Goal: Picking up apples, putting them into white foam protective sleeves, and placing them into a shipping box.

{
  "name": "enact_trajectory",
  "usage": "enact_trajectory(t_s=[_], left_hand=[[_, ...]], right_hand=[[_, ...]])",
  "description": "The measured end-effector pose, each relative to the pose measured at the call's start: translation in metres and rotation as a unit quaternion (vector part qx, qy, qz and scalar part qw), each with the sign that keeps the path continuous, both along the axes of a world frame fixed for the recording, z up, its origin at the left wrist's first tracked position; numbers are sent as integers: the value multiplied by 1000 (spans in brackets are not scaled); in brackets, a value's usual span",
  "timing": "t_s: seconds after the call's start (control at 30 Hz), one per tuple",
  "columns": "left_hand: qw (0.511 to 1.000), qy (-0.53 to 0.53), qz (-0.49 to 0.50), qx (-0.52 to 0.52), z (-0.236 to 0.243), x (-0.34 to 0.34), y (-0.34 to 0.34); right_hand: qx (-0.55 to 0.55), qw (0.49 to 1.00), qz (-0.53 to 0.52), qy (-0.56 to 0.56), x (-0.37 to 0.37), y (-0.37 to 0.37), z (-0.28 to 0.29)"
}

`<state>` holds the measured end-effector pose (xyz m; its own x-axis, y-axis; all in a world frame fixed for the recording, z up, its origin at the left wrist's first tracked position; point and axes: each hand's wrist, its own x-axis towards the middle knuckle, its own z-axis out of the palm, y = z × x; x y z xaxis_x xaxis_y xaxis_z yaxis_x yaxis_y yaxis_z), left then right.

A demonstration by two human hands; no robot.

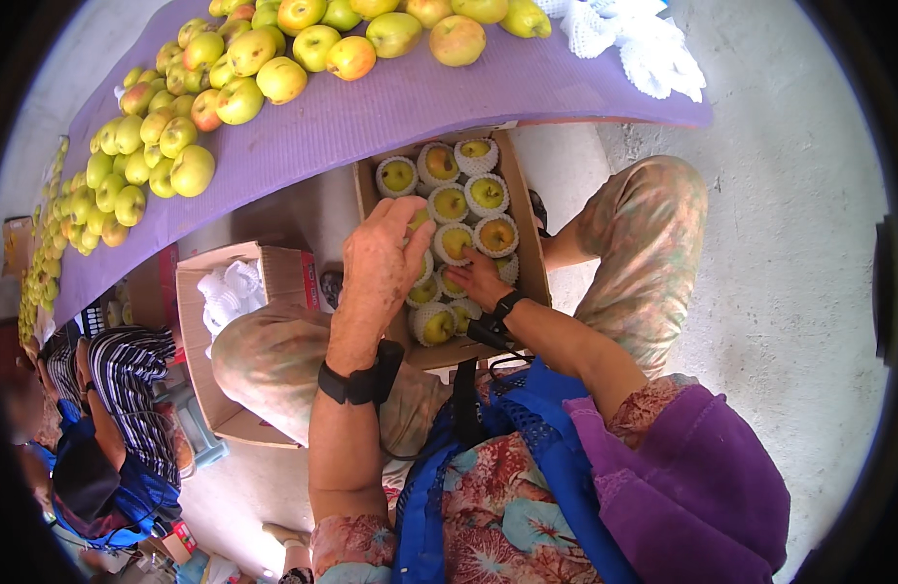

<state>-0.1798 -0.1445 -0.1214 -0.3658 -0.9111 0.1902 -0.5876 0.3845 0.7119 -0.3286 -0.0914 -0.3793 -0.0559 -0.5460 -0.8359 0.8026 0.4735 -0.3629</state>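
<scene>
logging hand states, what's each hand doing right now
Left hand: fingers curled at an apple; grip cannot be told
Right hand: fingers spread against netted apples; grip cannot be told

Round yellow-green apples (239, 100) lie on the long purple-covered table (371, 127), left of white foam nets (653, 58). Nearer, a rectangular brown cardboard box (524, 212) holds net-wrapped round apples (487, 194); left of it, a brown cardboard carton (201, 341) holds white netting (225, 297).

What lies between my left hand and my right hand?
Apples in white foam nets, packed in the cardboard box, lie between your left hand and right hand, as the head view shows.
</scene>
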Motion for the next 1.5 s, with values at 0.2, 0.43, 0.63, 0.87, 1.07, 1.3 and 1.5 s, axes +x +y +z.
enact_trajectory(t_s=[0.2, 0.43, 0.63, 0.87, 1.07, 1.3, 1.5], left_hand=[[1000, -5, 0, -1, 1, 2, 1], [1000, -16, -8, -20, 0, 2, 2], [999, -25, -12, -18, -2, 3, 2], [999, -30, -16, -15, -2, 2, 1], [999, -39, -21, -23, -6, 2, 0], [998, -54, -22, -9, -8, 1, 0], [997, -70, -29, -9, -8, 1, 0]], right_hand=[[12, 1000, 25, -4, 0, 5, 3], [-30, 996, 13, -84, 1, 3, 12], [-21, 999, 11, 42, 8, 3, 24], [8, 1000, -5, 11, 1, 2, 7], [2, 1000, 28, -9, -7, 4, 3], [-23, 997, 19, -69, 2, 1, 14], [-39, 997, 4, -61, 7, -4, 14]])
